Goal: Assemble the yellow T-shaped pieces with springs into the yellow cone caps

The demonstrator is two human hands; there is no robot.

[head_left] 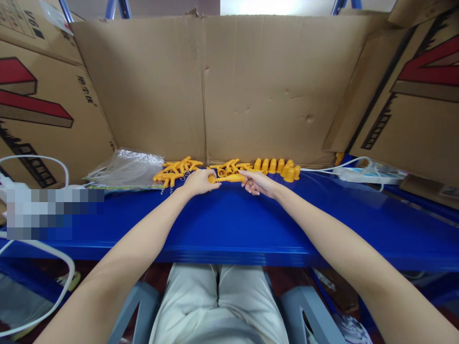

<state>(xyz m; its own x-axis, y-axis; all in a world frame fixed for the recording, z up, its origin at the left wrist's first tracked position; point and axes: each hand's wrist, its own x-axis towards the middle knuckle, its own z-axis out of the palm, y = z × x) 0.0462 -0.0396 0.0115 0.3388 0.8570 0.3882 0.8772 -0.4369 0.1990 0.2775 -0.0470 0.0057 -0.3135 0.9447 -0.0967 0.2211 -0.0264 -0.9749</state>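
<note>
While my two hands meet near the back of the blue table (233, 220), a slim yellow piece (233, 178) lies crosswise between them, just above or on the blue surface — I cannot tell which. My left hand (198, 182) curls its thumb and fingers around the left end, where a round, cup-like yellow part shows, and my right hand (258, 183) pinches the other end between thumb and forefinger, its remaining fingers folded in. Whether the left end and the rest are one joined item is too small to tell. Just behind the piece sits a small heap of yellow parts (232, 165), some T-shaped, some hollow and round. To the left, beside my left hand, yellow T-shaped handles (172, 177) lie bunched together, dark metal spirals (171, 190) sticking out from some of them. Beyond my right hand, yellow caps (273, 166) stand in a row with a few more clustered at the right end. Farther out on the left is clear plastic packaging (132, 169); well off to the right, a white power strip (376, 177) lies with its cable. A tall cardboard panel (279, 91) rises behind everything, flanked by printed cardboard with red shapes, and below the table edge are my pale trousers (193, 306) between grey armrests (308, 306).
</note>
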